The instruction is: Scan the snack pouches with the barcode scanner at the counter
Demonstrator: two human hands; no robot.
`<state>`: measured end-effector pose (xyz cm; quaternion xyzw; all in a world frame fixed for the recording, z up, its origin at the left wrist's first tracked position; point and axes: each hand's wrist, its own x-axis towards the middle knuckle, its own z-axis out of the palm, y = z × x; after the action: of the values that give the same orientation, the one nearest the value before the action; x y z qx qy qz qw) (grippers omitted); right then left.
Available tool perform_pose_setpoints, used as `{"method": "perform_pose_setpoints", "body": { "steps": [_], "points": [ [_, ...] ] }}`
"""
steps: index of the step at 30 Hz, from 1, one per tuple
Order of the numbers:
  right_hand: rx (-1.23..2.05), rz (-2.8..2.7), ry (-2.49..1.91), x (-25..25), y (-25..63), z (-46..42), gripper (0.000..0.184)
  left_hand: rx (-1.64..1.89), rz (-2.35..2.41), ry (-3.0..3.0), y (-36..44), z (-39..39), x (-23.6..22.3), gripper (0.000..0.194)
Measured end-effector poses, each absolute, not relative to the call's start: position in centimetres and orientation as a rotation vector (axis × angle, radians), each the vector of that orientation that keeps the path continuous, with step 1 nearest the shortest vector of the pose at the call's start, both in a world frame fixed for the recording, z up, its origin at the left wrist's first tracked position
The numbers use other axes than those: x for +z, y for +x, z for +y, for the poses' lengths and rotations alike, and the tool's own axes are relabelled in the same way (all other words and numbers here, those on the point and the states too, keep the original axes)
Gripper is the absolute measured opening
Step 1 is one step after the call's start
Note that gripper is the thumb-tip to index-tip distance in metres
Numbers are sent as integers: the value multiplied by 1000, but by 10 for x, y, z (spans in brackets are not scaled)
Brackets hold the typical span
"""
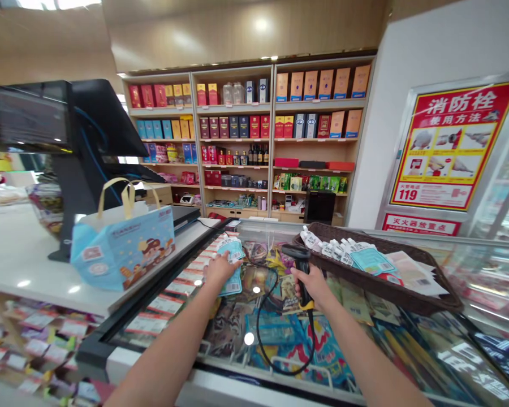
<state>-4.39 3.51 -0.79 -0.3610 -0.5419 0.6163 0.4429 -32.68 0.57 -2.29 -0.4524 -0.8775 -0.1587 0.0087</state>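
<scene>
while my right hand (313,281) is wrapping the handle of the black scanner (297,252), its grip is closing firmly around it, the head pointing left, toward the blue pouches (232,285). those are lying on the glass top under my left hand (219,271); that grip is spreading partly open over them, probably steadying them, fingers touching the upper one. can't tell if i'm pinching an edge. the cable (313,339) is looping loosely toward me, likely leaving slack for the wrist.

right of the scanner, a brown woven basket (435,306) is holding white-capped pouches (310,239), a blue packet (372,260) and flat pale sheets (413,274), probably keeping loose stuff grouped.

surface: the glass-topped bench (91,351) is reflecting small ceiling lights, bright packets (233,332) showing beneath. on my left a white bench (29,243) is carrying a light-blue bag (125,246), handles standing up, and a dark monitor (29,118).

room looks like a shop: wooden shelves (236,110) are lining the back with boxes and bottles, and a red sign (453,144) is hanging on the white wall at right.
</scene>
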Motion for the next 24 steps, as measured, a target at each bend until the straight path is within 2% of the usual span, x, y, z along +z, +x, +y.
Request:
{"method": "perform_pose_setpoints", "body": {
  "steps": [4, 8, 10, 15, 19, 22, 24],
  "points": [
    [1514, -1369, -896, -9, -40, 33, 32, -477, -2774, -1354, -299, 6, -24, 66],
    [1520, -1401, -887, -5, -32, 31, 34, -510, -2818, -1207, -290, -14, -1, 77],
    [1525, -1419, -876, -2, -29, 30, 34, -460, -2828, -1212, -292, -28, 8, 77],
    [1526, -1445, -849, 3, -28, 27, 32, -266, -2861, -1279, -299, -46, 1, 63],
    [1524, -1488, -839, 1, -28, 27, 34, -291, -2894, -1274, -297, -41, -10, 53],
    [1513, -1501, -843, 1, -29, 27, 34, -446, -2855, -1304, -297, -35, -12, 38],
    [1518, -1492, -849, 1, -30, 26, 34, -708, -2795, -1310, -297, -29, -12, 29]
  ]
}}
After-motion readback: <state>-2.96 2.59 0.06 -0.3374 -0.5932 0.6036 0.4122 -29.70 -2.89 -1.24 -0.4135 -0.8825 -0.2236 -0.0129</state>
